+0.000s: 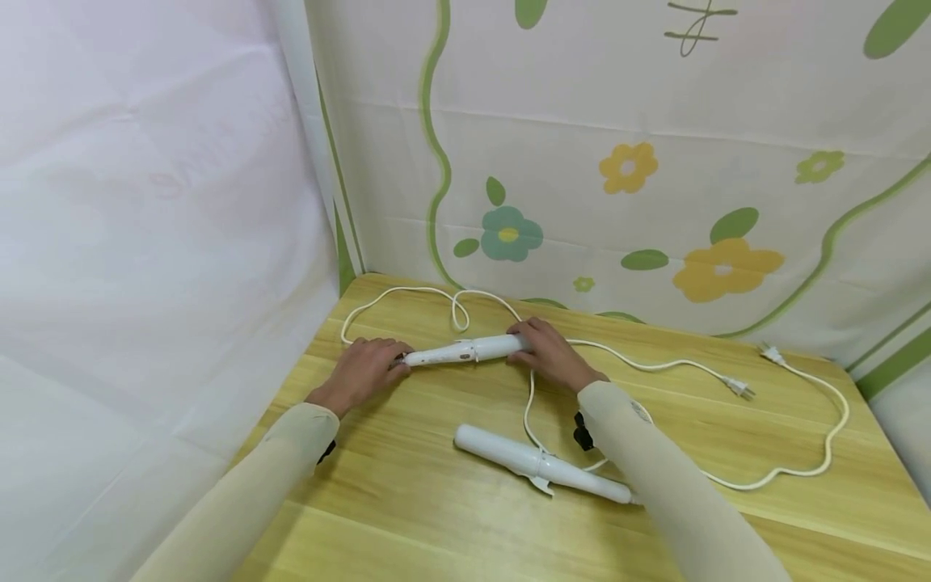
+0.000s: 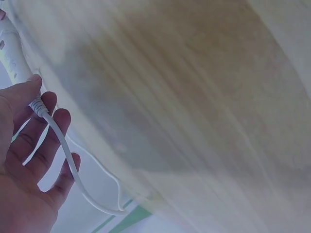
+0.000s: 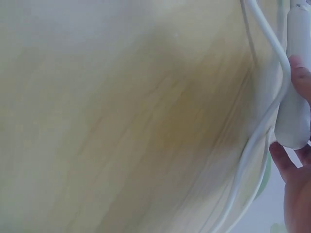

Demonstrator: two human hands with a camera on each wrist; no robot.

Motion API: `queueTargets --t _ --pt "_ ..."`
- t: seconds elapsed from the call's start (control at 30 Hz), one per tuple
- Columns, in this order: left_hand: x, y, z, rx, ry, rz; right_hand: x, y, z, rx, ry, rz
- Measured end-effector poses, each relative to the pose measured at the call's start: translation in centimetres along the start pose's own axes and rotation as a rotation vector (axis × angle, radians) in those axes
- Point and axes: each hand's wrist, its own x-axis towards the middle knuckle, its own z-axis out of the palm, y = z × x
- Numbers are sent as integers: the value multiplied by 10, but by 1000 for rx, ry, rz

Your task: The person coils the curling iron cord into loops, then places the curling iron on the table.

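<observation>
A white curling iron point(image 1: 444, 354) lies crosswise between both hands near the back of the table. My left hand point(image 1: 366, 372) pinches its handle end; in the left wrist view, the thumb and index finger meet at the ribbed cord sleeve point(image 2: 38, 106), and the cord point(image 2: 73, 167) runs down across the other fingers. At the opposite end my right hand point(image 1: 550, 353) grips the thick, rounded barrel point(image 3: 294, 119), thumb along its side and fingers around the tip. A second white curling iron point(image 1: 502, 449) rests nearer the front, its clip lever facing forward and its cord end beside the right sleeve.
White cords loop over the wooden table point(image 1: 393, 501). Two plugs, one at the right middle point(image 1: 739, 388) and another plug point(image 1: 773, 353) farther right, lie toward the back. A flower-print cloth point(image 1: 553, 121) hangs behind the table, and a plain white cloth point(image 1: 160, 242) hangs at left.
</observation>
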Motion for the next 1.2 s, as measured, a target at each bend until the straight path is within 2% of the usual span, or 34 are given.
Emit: queueTargets --t 0.23,0.53,0.73,0.83,0.97,1.07,1.2 --pt "6 2 -8 -46 25 5 -13 -3 -9 35 77 -33" --pt "12 11 -21 -106 35 50 -40 -12 -30 149 121 60" --pt "14 18 -31 -211 10 90 -60 -17 -40 220 186 79" --pt "15 22 -36 -291 -28 115 -73 -21 -44 284 214 101" --pt "15 27 -41 -372 -89 109 -90 -27 -51 389 237 146" --pt "15 34 -45 -398 -105 108 -102 -31 -57 446 246 168" --pt "16 45 -50 -409 -95 132 -118 -34 -63 488 263 175"
